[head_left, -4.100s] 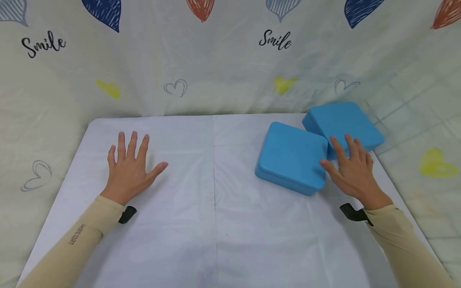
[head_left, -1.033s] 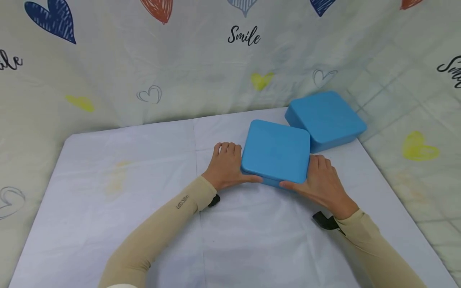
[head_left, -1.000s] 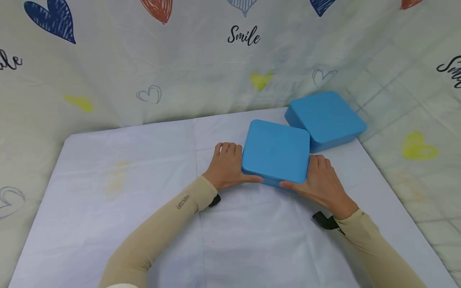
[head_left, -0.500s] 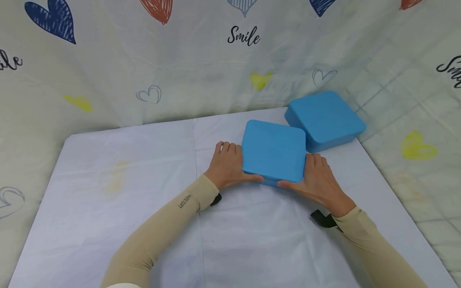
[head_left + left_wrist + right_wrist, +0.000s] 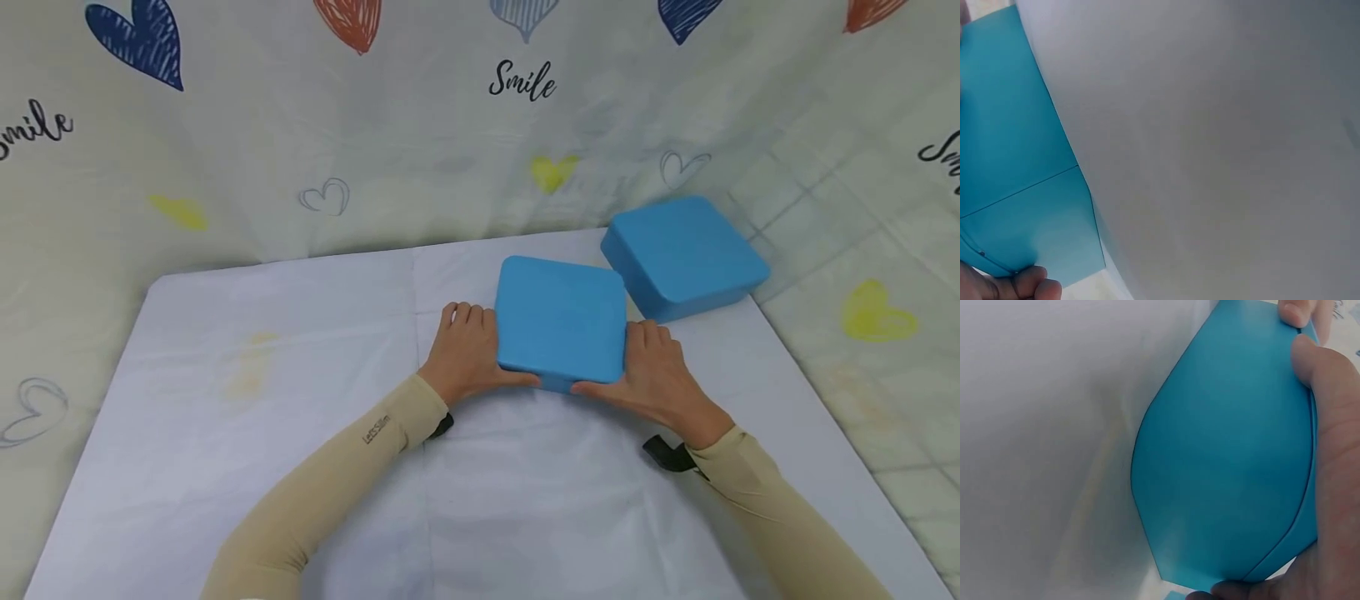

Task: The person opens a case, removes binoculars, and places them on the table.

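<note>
In the head view, a blue lidded box (image 5: 561, 317) with rounded corners lies flat, held between both hands. My left hand (image 5: 467, 354) grips its left side, with the thumb laid along the front wall. On the opposite side my right hand (image 5: 660, 371) holds the box the same way, thumb pointing inward along the front. Both wrist views show the box's side wall close up; the right wrist view shows the lid seam (image 5: 1311, 444) running under the thumb. A second blue box (image 5: 686, 254) stands behind and to the right, near the right hand's knuckles.
A white cloth (image 5: 262, 467) covers the table. Behind it hangs a pale curtain (image 5: 420, 142) printed with hearts and "Smile". The second box sits at the table's back right corner, its right end reaching the table edge.
Both hands, spread and apart at first, have come onto the sides of the nearer box. That box has turned slightly and slid left, opening a small gap from the second box.
</note>
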`<act>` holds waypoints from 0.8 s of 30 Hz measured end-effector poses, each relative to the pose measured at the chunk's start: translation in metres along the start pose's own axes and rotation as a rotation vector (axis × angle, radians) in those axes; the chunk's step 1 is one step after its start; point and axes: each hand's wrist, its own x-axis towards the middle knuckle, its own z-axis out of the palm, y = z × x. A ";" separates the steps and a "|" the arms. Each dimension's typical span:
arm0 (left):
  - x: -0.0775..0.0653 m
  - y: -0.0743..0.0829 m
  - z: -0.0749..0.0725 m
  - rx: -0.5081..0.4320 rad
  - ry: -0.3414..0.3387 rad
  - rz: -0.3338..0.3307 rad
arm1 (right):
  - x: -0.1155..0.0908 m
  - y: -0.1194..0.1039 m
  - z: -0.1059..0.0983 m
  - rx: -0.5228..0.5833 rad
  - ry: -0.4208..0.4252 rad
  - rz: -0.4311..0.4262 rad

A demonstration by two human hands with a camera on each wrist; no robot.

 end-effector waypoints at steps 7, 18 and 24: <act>-0.014 -0.006 -0.001 0.033 0.044 -0.015 | 0.003 -0.009 0.003 -0.016 -0.024 -0.012; -0.032 -0.015 -0.009 0.067 0.068 -0.040 | 0.009 -0.022 0.012 0.011 -0.010 -0.063; -0.045 -0.018 -0.016 0.094 0.074 -0.061 | 0.012 -0.032 0.014 0.018 -0.042 -0.083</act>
